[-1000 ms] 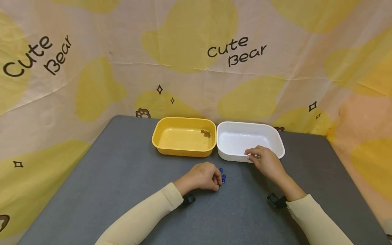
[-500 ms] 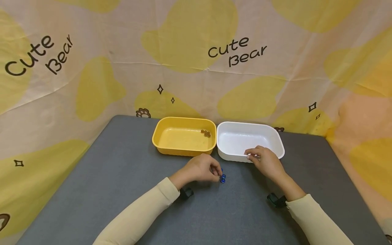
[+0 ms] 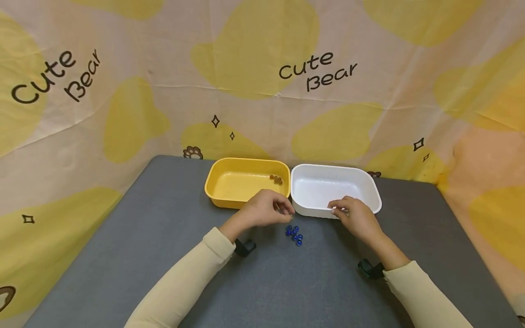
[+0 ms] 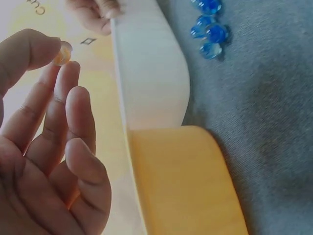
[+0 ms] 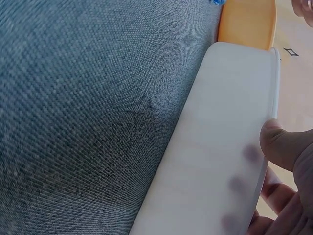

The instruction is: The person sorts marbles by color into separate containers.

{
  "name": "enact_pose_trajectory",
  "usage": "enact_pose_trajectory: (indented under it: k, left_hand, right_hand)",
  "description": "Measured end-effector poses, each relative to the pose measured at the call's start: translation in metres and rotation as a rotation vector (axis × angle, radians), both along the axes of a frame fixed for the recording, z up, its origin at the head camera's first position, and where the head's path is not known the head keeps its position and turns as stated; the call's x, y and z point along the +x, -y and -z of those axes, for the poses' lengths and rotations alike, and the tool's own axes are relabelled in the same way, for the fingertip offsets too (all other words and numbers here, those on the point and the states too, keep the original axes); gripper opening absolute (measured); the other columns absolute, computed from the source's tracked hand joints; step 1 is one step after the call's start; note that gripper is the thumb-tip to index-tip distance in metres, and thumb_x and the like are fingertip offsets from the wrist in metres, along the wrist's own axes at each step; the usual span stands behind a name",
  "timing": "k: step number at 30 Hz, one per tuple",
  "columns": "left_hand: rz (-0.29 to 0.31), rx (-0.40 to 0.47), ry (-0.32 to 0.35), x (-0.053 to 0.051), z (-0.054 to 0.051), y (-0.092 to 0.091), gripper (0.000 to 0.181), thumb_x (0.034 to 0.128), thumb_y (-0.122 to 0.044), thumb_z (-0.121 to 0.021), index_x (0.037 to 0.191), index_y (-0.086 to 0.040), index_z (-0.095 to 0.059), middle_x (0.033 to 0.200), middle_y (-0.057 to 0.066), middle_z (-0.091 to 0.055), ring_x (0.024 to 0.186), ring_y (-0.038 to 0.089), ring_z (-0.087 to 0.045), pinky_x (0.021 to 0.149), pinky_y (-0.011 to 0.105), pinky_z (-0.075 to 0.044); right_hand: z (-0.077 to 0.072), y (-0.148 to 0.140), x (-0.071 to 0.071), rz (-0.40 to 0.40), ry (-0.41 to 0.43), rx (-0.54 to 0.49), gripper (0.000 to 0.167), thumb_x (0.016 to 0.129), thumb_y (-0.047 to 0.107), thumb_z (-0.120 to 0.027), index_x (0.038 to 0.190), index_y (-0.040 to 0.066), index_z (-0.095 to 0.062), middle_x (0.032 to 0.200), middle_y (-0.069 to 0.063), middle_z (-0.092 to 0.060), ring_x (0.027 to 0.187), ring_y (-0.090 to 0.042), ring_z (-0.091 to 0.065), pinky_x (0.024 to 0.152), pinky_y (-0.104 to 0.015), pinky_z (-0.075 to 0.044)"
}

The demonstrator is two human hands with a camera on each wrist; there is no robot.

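Between thumb and fingertip my left hand (image 3: 268, 208) pinches a glass marble (image 4: 63, 53), clear with an amber tint. That hand is raised near the front right corner of the yellow bin (image 3: 246, 203). My right hand (image 3: 357, 217) grips the front rim of the white bin (image 3: 313, 212), thumb outside and fingers inside, their tips showing dimly through the wall in the right wrist view. Several blue marbles (image 3: 294, 233) lie in a cluster on the grey table, just in front of the bins. Several amber marbles (image 3: 276, 180) sit inside the yellow bin at its right end.
Both bins stand side by side at the back of the grey table (image 3: 164, 237). Directly behind rises a patterned cloth backdrop (image 3: 246, 68). A dark strap with a small device (image 3: 245, 247) is on the left wrist, and a similar one (image 3: 370, 269) on the right.
My left hand has risen from the blue marbles toward the yellow bin, now with a marble in its pinch, uncovering more of the blue cluster. The right hand stays at the white rim.
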State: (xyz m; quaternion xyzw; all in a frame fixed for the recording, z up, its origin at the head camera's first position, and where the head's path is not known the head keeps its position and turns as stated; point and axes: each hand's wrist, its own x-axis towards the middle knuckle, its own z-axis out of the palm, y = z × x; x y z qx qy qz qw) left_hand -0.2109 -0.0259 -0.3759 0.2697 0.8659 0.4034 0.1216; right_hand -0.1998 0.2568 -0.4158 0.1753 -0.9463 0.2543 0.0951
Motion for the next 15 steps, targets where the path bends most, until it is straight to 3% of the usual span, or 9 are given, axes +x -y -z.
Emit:
enact_pose_trajectory:
  k: [15]
  left_hand:
    - [-0.113, 0.195, 0.032, -0.021, -0.007, 0.015, 0.015, 0.0818, -0.019, -0.075, 0.096, -0.014, -0.076, 0.086, -0.001, -0.071, 0.077, 0.013, -0.06, 0.069, 0.024, -0.049]
  right_hand:
    - [0.0, 0.0, 0.001, 0.001, 0.004, -0.011, 0.016, 0.084, 0.008, -0.072, 0.099, 0.012, -0.075, 0.081, 0.0, -0.068, 0.083, -0.023, -0.066, 0.073, -0.04, -0.05]
